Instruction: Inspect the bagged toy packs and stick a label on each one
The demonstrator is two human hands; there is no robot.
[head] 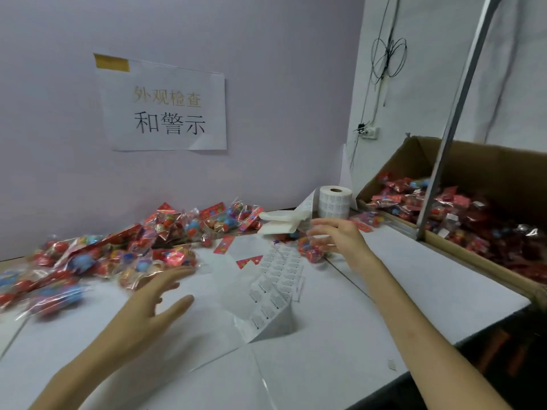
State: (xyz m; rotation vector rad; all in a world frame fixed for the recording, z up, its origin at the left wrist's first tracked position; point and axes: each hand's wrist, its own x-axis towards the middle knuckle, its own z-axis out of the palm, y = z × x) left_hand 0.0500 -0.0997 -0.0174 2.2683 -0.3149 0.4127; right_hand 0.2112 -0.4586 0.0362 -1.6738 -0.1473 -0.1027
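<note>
- Right hand (337, 236) grasps one toy pack (312, 249), just right of the label strip (278, 279).
- Left hand (157, 297), fingers spread and holding nothing, lies left of the strip; strip's long axis runs near-to-far.

We see our left hand (154, 303) and right hand (340, 238) bare, no rings or watch, both forearms uncovered, without sleeves.

Light: bright, even, soft.
Shadows: faint, under the label strip (275, 294).
Glare: small glints on toy packs (97, 261) left of the strip.
Blur: left hand (154, 303) and right hand (340, 238) smeared.
Edges: wide-angle bending.
</note>
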